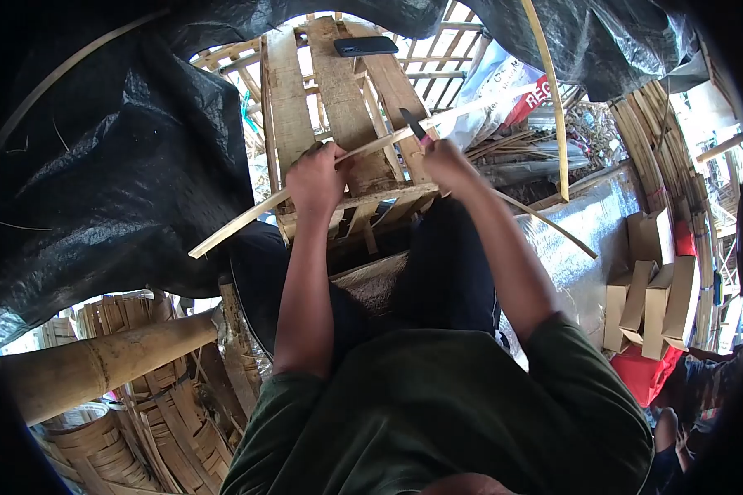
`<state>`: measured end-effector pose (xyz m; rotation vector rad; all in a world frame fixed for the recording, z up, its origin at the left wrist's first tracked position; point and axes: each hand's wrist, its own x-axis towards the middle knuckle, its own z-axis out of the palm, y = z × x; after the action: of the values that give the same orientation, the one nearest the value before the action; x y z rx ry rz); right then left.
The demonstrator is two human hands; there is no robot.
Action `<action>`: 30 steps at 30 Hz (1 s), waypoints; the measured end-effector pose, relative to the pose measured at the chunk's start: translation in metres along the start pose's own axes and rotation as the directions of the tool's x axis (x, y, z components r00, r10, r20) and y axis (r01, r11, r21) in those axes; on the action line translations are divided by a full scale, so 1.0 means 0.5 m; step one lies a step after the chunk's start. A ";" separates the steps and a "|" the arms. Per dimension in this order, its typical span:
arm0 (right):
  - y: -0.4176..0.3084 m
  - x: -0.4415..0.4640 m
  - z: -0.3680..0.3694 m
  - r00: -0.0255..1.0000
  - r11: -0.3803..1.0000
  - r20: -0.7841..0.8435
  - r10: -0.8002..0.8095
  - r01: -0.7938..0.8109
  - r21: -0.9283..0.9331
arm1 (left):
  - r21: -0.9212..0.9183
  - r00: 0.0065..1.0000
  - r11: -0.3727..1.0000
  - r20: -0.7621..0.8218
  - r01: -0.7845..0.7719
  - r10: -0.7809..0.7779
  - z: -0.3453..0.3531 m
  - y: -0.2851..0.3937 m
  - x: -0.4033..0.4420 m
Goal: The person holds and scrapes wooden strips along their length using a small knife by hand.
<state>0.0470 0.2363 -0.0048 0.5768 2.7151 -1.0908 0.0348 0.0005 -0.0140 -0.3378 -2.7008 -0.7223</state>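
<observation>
My left hand (316, 177) is closed around a long pale bamboo strip (243, 221), which slants from the lower left up to the right across a wooden slatted bench (293, 99). To the right, my right hand (450, 167) is wrapped round the handle of a knife (413, 124). The dark blade points up and to the left and lies close to the strip; whether they touch is unclear. A dark phone (366, 46) lies on the far end of the bench slats.
Black plastic sheeting (115, 165) hangs at the left and top. A thick bamboo pole (107, 363) and woven bamboo (99, 450) are at the lower left. Open cardboard boxes (656, 301) and a red bag (644, 371) stand at the right. Part of another person (669, 433) shows at the lower right.
</observation>
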 end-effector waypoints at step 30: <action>-0.135 -0.165 0.146 0.841 0.862 -0.242 -0.485 0.506 0.029 | -0.004 0.999 0.999 -0.018 -0.046 0.046 0.010 -0.020 -0.008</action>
<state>0.0952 0.1171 0.0087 -0.0158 3.1286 -1.3371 0.0343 -0.0059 -0.0239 -0.3914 -2.6663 -0.7155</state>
